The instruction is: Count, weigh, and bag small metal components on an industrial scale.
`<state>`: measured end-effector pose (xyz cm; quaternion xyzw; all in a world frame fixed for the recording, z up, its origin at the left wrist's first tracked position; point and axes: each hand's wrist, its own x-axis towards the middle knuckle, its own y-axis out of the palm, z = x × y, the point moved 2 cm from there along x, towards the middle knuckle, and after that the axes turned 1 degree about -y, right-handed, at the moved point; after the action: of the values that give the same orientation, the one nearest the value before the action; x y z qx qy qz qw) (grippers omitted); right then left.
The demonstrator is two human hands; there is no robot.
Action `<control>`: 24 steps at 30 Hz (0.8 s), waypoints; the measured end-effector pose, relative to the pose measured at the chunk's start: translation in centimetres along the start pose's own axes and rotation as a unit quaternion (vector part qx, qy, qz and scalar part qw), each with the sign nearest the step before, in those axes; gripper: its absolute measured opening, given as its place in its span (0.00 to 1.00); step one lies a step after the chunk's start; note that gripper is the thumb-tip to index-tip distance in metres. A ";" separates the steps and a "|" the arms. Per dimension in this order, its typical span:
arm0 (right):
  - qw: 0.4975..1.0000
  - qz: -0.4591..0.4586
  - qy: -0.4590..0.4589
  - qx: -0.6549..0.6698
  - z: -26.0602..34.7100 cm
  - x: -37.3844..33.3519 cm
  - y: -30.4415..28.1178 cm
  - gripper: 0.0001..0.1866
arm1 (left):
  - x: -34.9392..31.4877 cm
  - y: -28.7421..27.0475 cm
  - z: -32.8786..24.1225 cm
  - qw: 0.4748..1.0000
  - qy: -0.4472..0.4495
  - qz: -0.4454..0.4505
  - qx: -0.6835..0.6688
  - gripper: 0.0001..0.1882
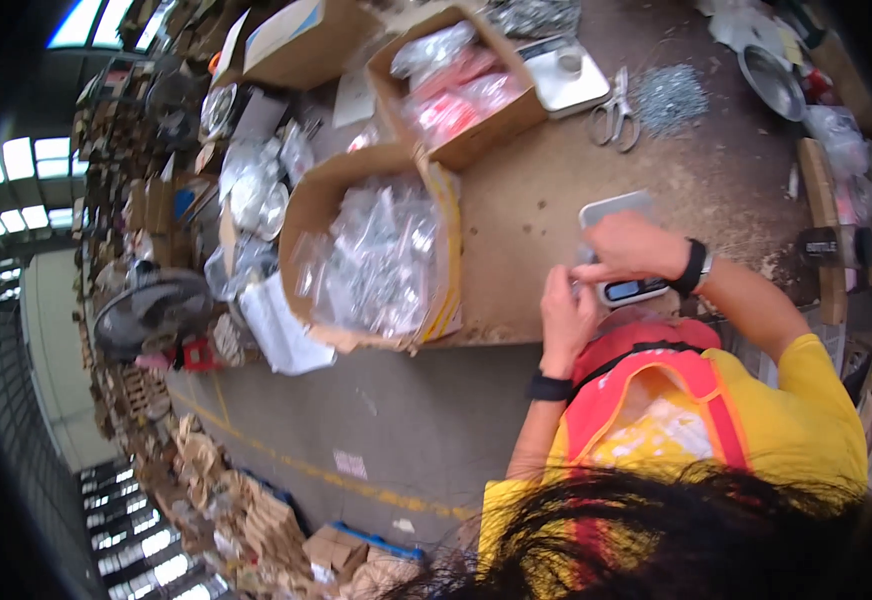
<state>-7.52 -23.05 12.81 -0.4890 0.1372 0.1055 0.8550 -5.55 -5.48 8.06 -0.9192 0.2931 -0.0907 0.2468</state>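
Observation:
My left hand (567, 316) and my right hand (634, 246) meet at the table's front edge, fingertips close together. Both are closed in a pinch; whatever lies between the fingers is too small to make out. A small digital scale (639, 291) with a lit display is partly hidden under my right hand. Farther back, a pile of small metal pieces (672, 98) lies beside a pair of scissors (615, 112). To the left, a cardboard box (301, 215) holds many clear plastic bags (381, 255) with metal pieces inside.
A second cardboard box (521, 103) with clear and red-printed bags stands behind the first. Another white scale (568, 75) carries a small round object. A metal bowl (771, 82) and a wooden strip (818, 185) edge the right side. A fan (154, 313) stands at left.

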 end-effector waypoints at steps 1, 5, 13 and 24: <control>1.000 -0.007 0.018 -0.008 -0.8 0.2 0.2 0.30 | 0.2 -0.1 0.3 1.000 0.009 0.005 -0.011 0.06; 0.996 -0.041 -0.022 0.075 -4.1 0.3 -0.8 0.31 | 0.8 -1.7 1.9 1.000 -0.014 -0.016 -0.008 0.08; 0.889 -0.347 0.298 0.020 -36.4 -7.8 -1.8 0.30 | 0.7 -2.1 4.8 0.995 -0.098 -0.012 -0.032 0.11; 0.912 -0.378 0.158 0.036 -40.5 0.5 -4.5 0.30 | 0.9 -0.5 5.3 0.989 -0.142 -0.008 -0.028 0.10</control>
<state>-11.00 -60.35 -3.32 -0.4834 0.0790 -0.3088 0.8153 -2.92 -3.53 3.79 -0.9314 0.2503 0.0474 0.2599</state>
